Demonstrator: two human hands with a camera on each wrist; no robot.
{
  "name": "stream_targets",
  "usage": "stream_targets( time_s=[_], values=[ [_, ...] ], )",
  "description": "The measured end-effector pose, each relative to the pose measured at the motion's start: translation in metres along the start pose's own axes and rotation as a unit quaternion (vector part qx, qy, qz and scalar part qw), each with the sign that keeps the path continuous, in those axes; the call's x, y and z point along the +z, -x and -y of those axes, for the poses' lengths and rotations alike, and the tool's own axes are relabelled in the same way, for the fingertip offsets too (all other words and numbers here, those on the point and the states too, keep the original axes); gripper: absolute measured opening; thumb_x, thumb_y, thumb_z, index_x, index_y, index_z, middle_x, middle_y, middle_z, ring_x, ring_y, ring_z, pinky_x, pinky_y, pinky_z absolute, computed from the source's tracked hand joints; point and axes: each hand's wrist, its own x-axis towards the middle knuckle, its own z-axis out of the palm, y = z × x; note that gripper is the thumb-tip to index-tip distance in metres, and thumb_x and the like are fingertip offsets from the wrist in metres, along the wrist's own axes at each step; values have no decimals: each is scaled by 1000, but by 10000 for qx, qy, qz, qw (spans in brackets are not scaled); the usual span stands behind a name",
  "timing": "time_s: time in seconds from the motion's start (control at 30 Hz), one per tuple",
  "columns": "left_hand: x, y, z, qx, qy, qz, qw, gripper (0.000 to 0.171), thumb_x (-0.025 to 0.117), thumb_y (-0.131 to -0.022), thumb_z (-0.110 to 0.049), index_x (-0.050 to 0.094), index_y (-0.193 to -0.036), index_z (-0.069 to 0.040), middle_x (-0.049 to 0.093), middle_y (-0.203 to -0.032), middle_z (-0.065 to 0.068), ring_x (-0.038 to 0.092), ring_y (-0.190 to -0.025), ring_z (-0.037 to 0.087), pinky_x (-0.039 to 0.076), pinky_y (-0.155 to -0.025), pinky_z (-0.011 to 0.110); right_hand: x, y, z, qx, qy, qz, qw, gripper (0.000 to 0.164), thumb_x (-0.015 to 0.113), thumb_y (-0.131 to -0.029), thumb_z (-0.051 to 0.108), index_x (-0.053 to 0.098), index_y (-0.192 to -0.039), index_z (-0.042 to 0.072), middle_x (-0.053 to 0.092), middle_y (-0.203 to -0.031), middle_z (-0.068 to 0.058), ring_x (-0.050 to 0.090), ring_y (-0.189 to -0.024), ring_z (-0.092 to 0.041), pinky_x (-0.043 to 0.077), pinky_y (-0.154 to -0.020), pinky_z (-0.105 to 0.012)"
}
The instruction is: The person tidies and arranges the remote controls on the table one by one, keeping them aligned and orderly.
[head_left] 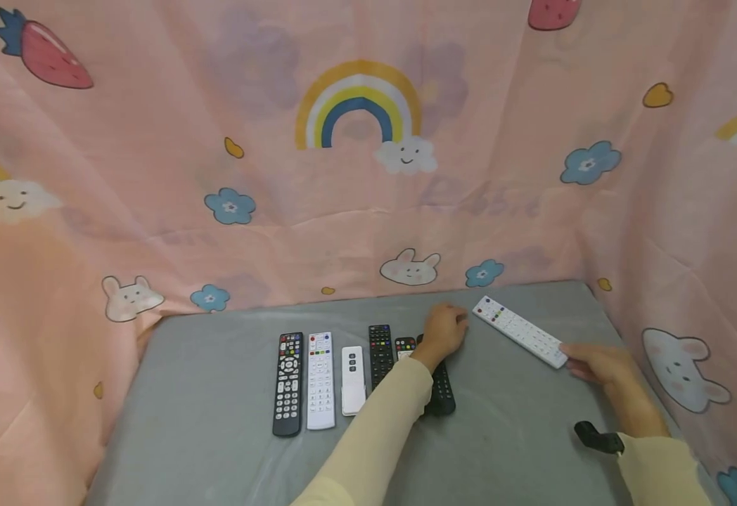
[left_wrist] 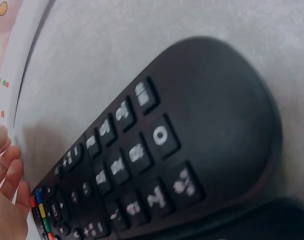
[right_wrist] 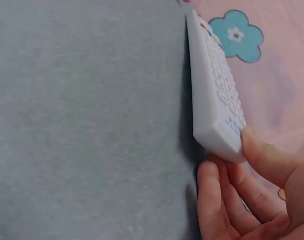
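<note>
My right hand (head_left: 599, 365) pinches the lower end of a white remote control (head_left: 520, 330) between thumb and fingers. In the right wrist view that end of the white remote (right_wrist: 217, 100) is tilted up off the grey surface, thumb on the button side. My left hand (head_left: 446, 330) is just left of the remote's far end, its fingers loosely bent and holding nothing. Beneath the left wrist lies a black remote control (head_left: 441, 393), partly covered by the arm. Close up in the left wrist view, the black remote (left_wrist: 217, 115) shows its number keys, with the left fingers beyond its top.
Left of my left arm stand a row of remotes: a black one (head_left: 288, 383), a white one (head_left: 321, 379), a short white one (head_left: 353, 379), a black one (head_left: 380, 348) and a partly hidden one (head_left: 404, 344). A pink patterned curtain (head_left: 356, 232) borders the grey tabletop (head_left: 216, 393).
</note>
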Motion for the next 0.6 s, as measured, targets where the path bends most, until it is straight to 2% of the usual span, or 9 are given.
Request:
stream_targets(
  time_s=[0.13,0.3,0.43,0.6],
  values=[
    [8,-1,0,-158,135,-277,9994,23,61,-98,-24,73,-117,-21,68,-123,-3,58,-118,15,45,-102,33,3,5,-3,-163,78,150,9997,55,77,-86,30,62,-121,-9,63,-71,22,65,-67,2,57,-65,-20],
    [13,0,-4,-270,485,-611,9966,19,65,-95,-22,76,-110,-19,71,-112,-2,59,-109,16,46,-96,35,6,5,-6,-180,208,-39,9996,65,76,-87,30,55,-129,-14,63,-70,21,64,-67,2,56,-64,-19],
    [13,1,-5,-406,811,-672,9936,19,65,-95,-21,76,-110,-19,73,-113,-1,61,-110,17,45,-99,36,8,4,-8,-162,265,-99,9995,70,75,-87,31,50,-134,-15,62,-71,21,64,-67,2,56,-63,-19],
    [8,2,-5,-591,1117,-728,9893,17,67,-93,-20,77,-107,-18,75,-109,-1,66,-107,16,48,-98,32,9,5,-7,-197,227,-61,9995,62,76,-86,29,56,-128,-12,62,-72,21,64,-68,2,57,-64,-20]
  ],
)
